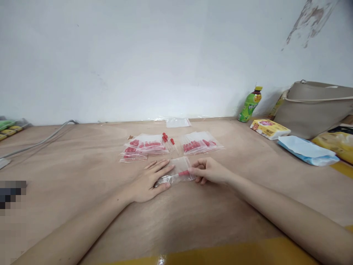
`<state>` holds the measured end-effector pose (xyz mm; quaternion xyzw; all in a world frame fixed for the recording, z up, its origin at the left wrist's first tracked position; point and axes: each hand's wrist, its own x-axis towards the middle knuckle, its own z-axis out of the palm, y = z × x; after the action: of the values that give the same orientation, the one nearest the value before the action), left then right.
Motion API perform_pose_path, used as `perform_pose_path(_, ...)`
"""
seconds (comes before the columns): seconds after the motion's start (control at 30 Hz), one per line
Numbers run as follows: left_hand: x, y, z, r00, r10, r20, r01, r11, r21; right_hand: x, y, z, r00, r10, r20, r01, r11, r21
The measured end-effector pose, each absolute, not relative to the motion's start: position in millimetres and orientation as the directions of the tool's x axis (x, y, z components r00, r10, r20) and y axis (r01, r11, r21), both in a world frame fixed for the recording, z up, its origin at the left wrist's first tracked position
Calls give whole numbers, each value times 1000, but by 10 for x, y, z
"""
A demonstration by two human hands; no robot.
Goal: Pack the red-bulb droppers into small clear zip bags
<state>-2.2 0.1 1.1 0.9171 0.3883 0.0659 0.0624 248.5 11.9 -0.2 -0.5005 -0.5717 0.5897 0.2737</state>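
Observation:
A small clear zip bag [176, 173] lies flat on the wooden table [82, 173] with a red-tipped piece [183, 172] at its right end. My left hand [150, 181] rests flat on the bag's left part, fingers stretched out. My right hand [207, 171] pinches the bag's right edge by the red piece, fingers curled together. Just behind them lie a pile of filled clear bags with red pieces [145, 147] at the left, several loose red-tipped droppers [167, 139] in the middle and another filled pile [200, 144] at the right.
A stack of blank clear bags [178, 122] lies by the wall. At the right stand a green bottle [250, 104], a tissue box [269, 129], a blue-white wipes pack [307, 150], a yellow packet [338, 144] and a beige bag [314, 108]. A grey cable [38, 141] runs along the left.

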Motion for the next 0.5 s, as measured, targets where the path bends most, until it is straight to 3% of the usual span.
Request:
perform_pose_path(0.27,-92,2,41,704,697,138,629,-702,335,2454,63,-22,-261,933,-249,273,-176,-946)
perform_pose_path(0.5,-132,41,21,734,671,104,617,-723,311,2498,91,-16,-268,927,-261,298,-178,-938)
